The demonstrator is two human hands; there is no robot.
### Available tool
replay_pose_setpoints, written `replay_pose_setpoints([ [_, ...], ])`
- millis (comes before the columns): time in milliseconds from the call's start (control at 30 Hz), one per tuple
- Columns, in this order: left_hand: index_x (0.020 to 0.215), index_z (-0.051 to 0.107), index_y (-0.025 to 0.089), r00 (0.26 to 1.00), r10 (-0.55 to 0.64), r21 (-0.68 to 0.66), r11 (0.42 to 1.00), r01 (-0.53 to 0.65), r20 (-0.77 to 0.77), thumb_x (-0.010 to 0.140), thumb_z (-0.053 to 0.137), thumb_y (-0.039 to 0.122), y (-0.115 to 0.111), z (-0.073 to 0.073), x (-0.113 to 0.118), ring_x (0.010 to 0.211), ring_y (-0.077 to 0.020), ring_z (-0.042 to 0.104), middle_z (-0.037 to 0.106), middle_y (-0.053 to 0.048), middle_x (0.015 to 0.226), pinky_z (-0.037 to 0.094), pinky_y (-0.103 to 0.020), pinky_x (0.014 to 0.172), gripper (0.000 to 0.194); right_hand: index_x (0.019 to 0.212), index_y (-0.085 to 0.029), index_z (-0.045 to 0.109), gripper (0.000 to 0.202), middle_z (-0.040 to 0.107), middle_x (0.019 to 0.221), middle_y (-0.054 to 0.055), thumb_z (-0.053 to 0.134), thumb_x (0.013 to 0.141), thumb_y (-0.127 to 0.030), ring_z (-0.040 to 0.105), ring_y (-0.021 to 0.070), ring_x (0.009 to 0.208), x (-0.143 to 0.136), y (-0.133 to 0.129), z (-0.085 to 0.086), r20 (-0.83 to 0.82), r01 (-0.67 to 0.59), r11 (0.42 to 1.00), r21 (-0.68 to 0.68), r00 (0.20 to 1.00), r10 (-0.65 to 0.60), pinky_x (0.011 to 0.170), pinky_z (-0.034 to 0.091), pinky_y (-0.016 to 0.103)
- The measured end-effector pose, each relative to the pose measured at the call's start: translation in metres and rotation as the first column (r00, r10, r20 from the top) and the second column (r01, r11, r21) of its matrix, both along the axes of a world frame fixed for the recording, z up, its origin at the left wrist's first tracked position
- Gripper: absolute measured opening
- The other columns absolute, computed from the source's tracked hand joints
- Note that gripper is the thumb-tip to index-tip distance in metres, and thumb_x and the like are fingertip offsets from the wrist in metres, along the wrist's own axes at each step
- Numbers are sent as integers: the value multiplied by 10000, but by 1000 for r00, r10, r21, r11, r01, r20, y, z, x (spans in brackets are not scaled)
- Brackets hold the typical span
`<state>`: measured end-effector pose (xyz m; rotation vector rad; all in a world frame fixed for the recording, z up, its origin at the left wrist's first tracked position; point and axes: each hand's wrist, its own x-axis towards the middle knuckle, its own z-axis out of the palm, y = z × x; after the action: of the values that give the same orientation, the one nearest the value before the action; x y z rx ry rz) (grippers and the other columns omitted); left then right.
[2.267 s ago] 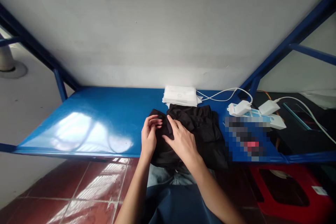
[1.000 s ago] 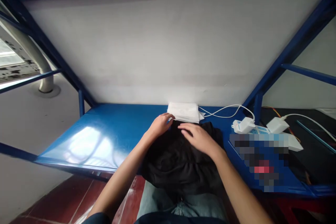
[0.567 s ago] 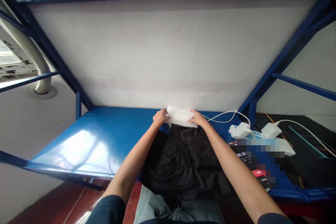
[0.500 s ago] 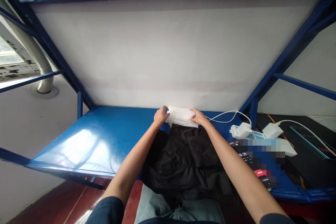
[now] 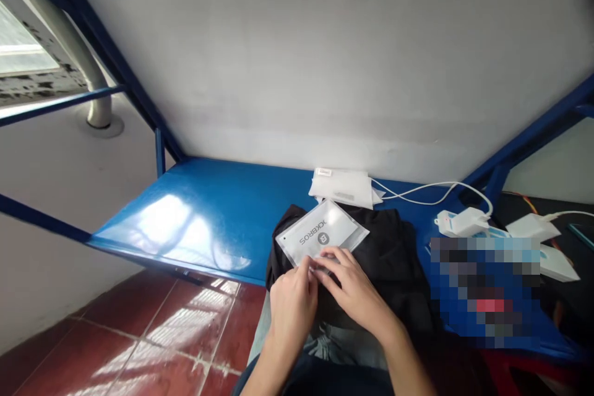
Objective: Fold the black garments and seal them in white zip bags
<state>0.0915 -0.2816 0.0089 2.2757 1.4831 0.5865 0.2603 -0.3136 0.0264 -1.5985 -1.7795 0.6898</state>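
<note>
A flat, frosted plastic bag [image 5: 325,229] with dark lettering and a round logo lies tilted over black fabric [image 5: 390,247]. At its near edge, my left hand [image 5: 297,297] is closed, thumb and forefinger pinching the plastic. My right hand [image 5: 348,281] meets it there, its fingertips closed on the same edge; the exact grip is partly hidden by the fingers. Beyond the bag, by the wall, a small stack of white packets [image 5: 346,187] rests on the blue tabletop [image 5: 232,198].
White cables [image 5: 436,201] run from behind the packets to a power strip [image 5: 448,223] with chargers at the right. A blurred-out patch [image 5: 487,291] covers things on the right side. Blue frame bars [image 5: 160,151] rise at the left, and a pale wall [image 5: 325,74] stands behind.
Both hands have let go of the white packets by the wall and come back toward my body. They now grip the lettered plastic bag, unseen before. The view has shifted.
</note>
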Motion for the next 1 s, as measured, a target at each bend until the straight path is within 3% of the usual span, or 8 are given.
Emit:
replay_pose_setpoints([
  [167,1066,619,252,992,-96,239,964,114,-86,1053,485,310,7,16,8,930,-254,662,706,-59,983,465,-358,783,147,1307,-343,657,341,645,1379,38,409,1074,-326,589,239,1307,20,-15,-5,-33,87,993,74,996,-85,1143,465,428],
  [267,1094,622,214,948,-222,164,951,261,-227,1025,563,393,23,25,17,964,-286,673,710,-87,1017,494,-393,815,200,1306,-316,659,330,643,1343,85,476,1042,-387,593,306,1269,69,-21,8,158,330,928,174,921,-357,1114,468,491],
  [333,1079,619,186,916,-265,72,952,298,-300,1047,525,361,31,23,22,903,-278,692,721,-87,948,497,-376,773,201,1406,-281,601,453,613,1364,135,580,982,-440,569,370,1275,102,-17,15,348,394,905,159,836,-425,1086,470,536],
  [500,1025,602,209,901,-306,41,942,334,-307,1035,538,478,34,10,27,908,-271,694,733,-79,946,456,-318,682,277,1523,-323,475,799,561,1472,113,804,799,-394,512,393,1336,136,31,29,614,246,952,-180,784,-87,1061,466,516],
  [600,989,593,226,913,-282,62,948,312,-295,1076,446,423,33,7,26,939,-262,691,730,-64,935,426,-300,661,260,1378,-315,610,717,638,1347,107,876,715,-368,524,392,1308,132,60,36,698,233,922,-309,715,53,1030,463,519],
  [700,966,587,235,931,-259,43,960,278,-256,1093,385,352,34,6,26,902,-238,695,725,-50,902,398,-289,644,266,1208,-282,696,569,666,1239,115,889,689,-415,548,391,1252,131,65,39,745,220,931,-290,663,76,986,476,510],
  [867,975,586,235,977,-156,8,987,159,-143,1071,411,347,34,4,24,821,-233,681,699,-45,847,380,-290,621,229,1142,-260,710,418,693,1278,96,769,793,-483,616,357,1214,152,40,45,511,5,952,-307,844,161,970,510,437],
  [1000,1016,586,231,957,-286,-35,957,288,53,1006,524,322,34,5,12,859,-218,653,672,-36,887,447,-292,724,110,1203,-268,679,442,761,1188,57,701,855,-540,714,320,1064,161,11,61,195,-37,937,-346,975,110,868,575,374],
])
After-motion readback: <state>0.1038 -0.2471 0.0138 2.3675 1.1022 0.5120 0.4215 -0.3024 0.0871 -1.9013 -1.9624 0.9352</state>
